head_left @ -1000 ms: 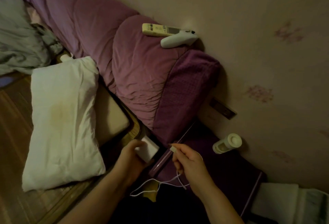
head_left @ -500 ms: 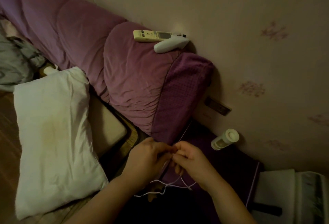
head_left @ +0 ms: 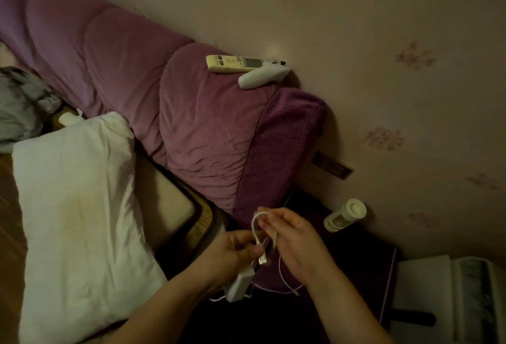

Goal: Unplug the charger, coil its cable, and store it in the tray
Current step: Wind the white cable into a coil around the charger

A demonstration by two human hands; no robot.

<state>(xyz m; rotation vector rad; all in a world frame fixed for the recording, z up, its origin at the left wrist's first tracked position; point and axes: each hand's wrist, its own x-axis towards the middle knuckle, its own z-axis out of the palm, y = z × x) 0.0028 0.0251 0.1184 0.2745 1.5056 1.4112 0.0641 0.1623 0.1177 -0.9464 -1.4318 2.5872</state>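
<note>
Already free of the wall, the white charger [head_left: 237,283] hangs under the left hand [head_left: 232,250], which pinches the cable [head_left: 257,227] near its plug end. Just beside it, the right hand [head_left: 294,245] closes its fingertips on a raised loop, the slack trailing below both hands. To coil well, I would keep each loop the same size, feed slack through the right hand, and avoid twisting. No tray is recognisable; a white bottle [head_left: 345,215] lies beyond the right hand.
</note>
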